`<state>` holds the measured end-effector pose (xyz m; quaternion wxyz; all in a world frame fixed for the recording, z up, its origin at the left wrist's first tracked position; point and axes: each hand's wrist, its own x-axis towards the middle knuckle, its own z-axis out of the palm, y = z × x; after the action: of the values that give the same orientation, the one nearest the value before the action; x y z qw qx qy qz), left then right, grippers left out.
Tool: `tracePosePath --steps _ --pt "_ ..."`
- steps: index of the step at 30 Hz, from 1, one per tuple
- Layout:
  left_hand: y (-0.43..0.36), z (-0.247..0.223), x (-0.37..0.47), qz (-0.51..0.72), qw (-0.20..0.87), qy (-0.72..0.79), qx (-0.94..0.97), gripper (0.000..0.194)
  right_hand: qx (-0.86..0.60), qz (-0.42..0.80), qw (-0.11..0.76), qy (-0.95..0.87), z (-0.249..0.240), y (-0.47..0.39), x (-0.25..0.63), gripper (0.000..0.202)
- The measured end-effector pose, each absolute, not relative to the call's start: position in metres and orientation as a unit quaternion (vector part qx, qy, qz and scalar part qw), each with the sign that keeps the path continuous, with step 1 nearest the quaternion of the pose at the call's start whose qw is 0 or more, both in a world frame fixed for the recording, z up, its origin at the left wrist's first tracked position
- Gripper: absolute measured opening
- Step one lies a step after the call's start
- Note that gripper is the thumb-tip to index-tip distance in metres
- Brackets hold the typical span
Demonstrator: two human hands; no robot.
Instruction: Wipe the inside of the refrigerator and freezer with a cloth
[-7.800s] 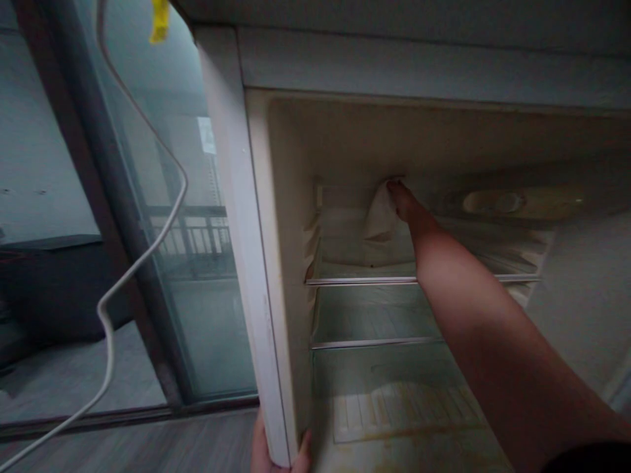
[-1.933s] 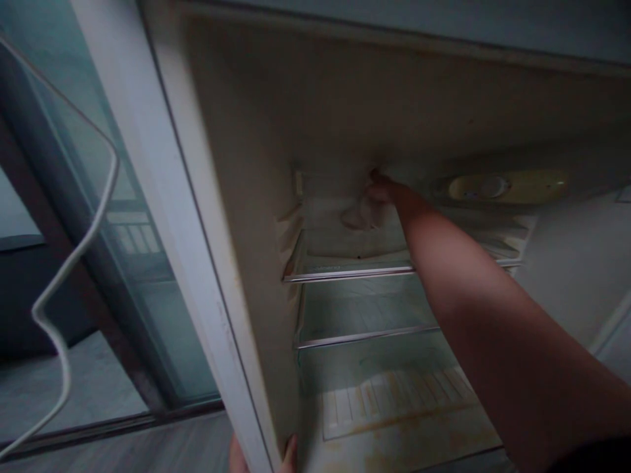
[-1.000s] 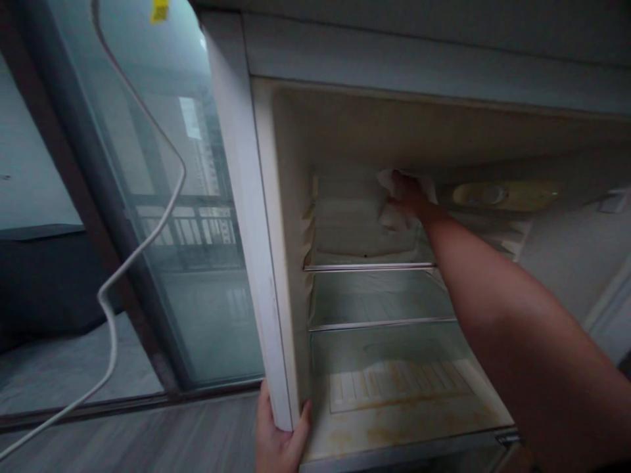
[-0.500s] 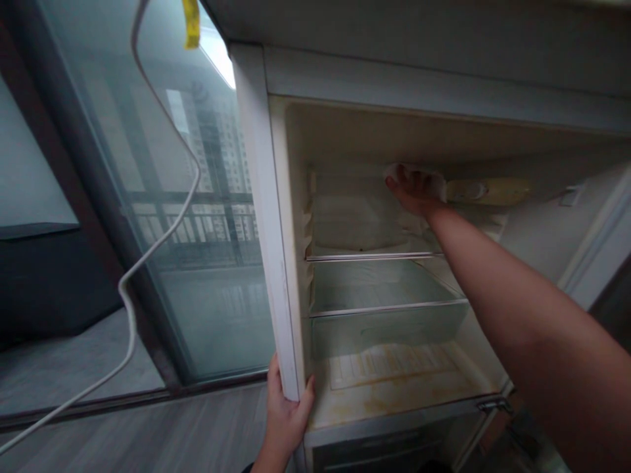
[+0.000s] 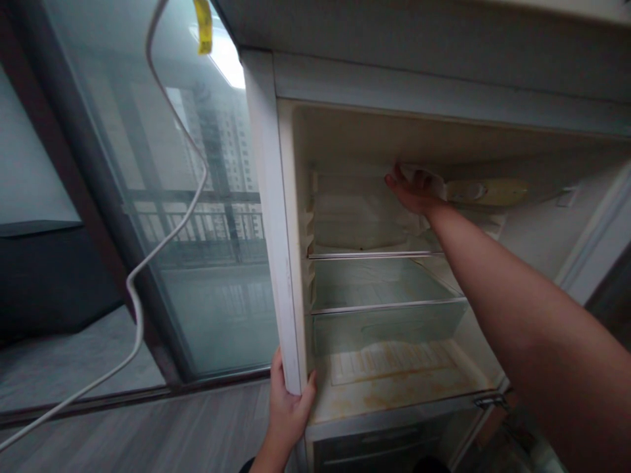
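Observation:
An old white refrigerator (image 5: 288,263) stands with its inside exposed. My left hand (image 5: 290,404) grips the lower part of its left front edge, thumb on the inner side and fingers outside. Deep in the upper compartment, my right hand (image 5: 414,189) holds a white cloth (image 5: 424,177) against the ceiling or back wall; the exact contact is hard to see. A yellowed light cover (image 5: 488,191) sits just right of that hand. Below are two glass shelves (image 5: 384,286) and a compartment floor (image 5: 389,394) with yellow-brown stains.
A white cable (image 5: 135,295) hangs at the left, with a yellow tag (image 5: 203,26) near the top. Behind it is a glass sliding door (image 5: 211,315). A metal hinge (image 5: 490,401) juts out at the lower right of the compartment.
The view has shifted slightly, so the refrigerator frame and cable appear farther right. My right hand has turned a little on the cloth, less of which shows. My left hand keeps its grip.

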<state>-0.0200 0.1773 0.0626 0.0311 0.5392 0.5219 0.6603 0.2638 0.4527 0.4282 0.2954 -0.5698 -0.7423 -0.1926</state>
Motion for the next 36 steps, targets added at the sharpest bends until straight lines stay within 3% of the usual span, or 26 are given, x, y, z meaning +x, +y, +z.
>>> tracePosePath --steps 7,14,21,30,33,36 --pt "0.176 0.061 -0.020 0.660 0.037 0.525 0.537 0.069 -0.586 -0.136 0.326 -0.729 0.428 0.431 0.259 0.094" --pt "0.178 0.062 -0.020 0.670 0.052 0.520 0.527 0.069 -0.549 -0.249 0.340 -0.722 0.405 0.410 0.264 0.086" --pt "0.178 0.063 -0.020 0.663 0.038 0.524 0.534 0.065 -0.446 -0.337 0.275 -0.782 0.396 0.370 0.279 0.077" --pt "0.178 0.067 -0.019 0.672 0.058 0.520 0.524 0.056 -0.301 -0.350 0.185 -0.868 0.454 0.337 0.291 0.062" --pt "0.179 0.065 -0.021 0.670 0.064 0.526 0.520 0.060 -0.344 -0.343 0.207 -0.849 0.457 0.339 0.300 0.063" --pt "0.179 0.064 -0.023 0.661 0.056 0.526 0.533 0.064 -0.420 -0.373 0.300 -0.771 0.437 0.352 0.310 0.062"
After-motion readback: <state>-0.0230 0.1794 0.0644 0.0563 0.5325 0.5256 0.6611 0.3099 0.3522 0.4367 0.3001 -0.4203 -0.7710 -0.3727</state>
